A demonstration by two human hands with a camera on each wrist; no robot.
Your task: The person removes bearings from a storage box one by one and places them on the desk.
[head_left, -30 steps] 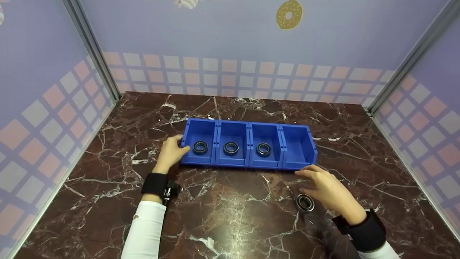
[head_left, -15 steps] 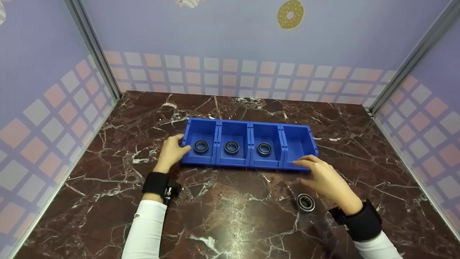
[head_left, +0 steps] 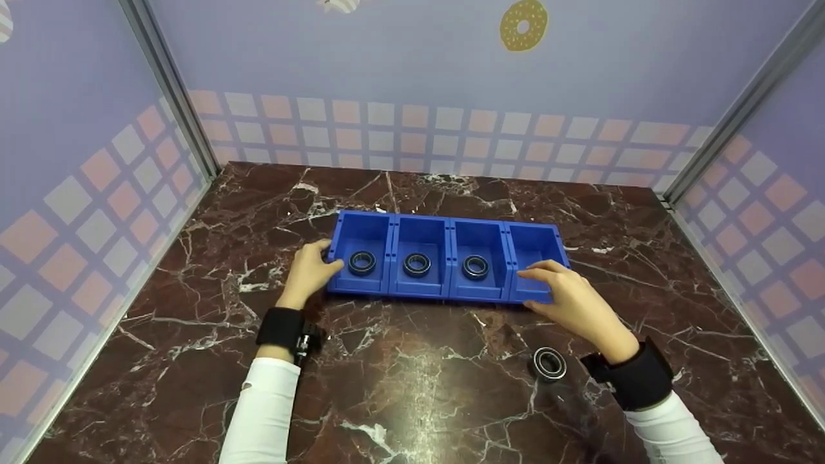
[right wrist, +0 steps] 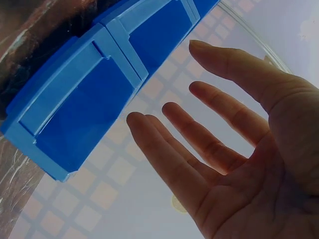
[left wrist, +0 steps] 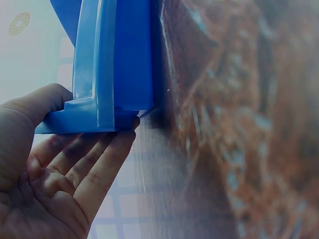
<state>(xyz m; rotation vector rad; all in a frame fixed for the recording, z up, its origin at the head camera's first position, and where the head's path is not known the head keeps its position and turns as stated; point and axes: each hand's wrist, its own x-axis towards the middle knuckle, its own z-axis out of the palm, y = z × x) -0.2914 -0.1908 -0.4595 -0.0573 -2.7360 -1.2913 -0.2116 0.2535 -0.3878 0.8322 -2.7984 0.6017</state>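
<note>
A row of joined blue storage bins [head_left: 419,293] sits mid-table. Three of its compartments each hold one ring bearing: the leftmost bearing [head_left: 362,263], a second bearing [head_left: 417,264] and a third bearing [head_left: 475,267]. My left hand [head_left: 308,274] grips the row's left end wall, thumb on one side and fingers on the other, as the left wrist view [left wrist: 65,169] shows too. Over the front of the rightmost compartment hovers my right hand [head_left: 573,299], fingers spread and holding nothing. Another loose bearing [head_left: 548,365] lies on the table below that hand.
The dark marbled table [head_left: 387,386] is enclosed by a back wall [head_left: 412,77] and side walls with pastel squares. Metal posts [head_left: 169,84] stand at the back corners. Table surface lies in front of and behind the bins.
My right hand has moved up and away from the loose bearing, to the rightmost compartment. The left hand stays on the bin row's end, and the bearings keep their places.
</note>
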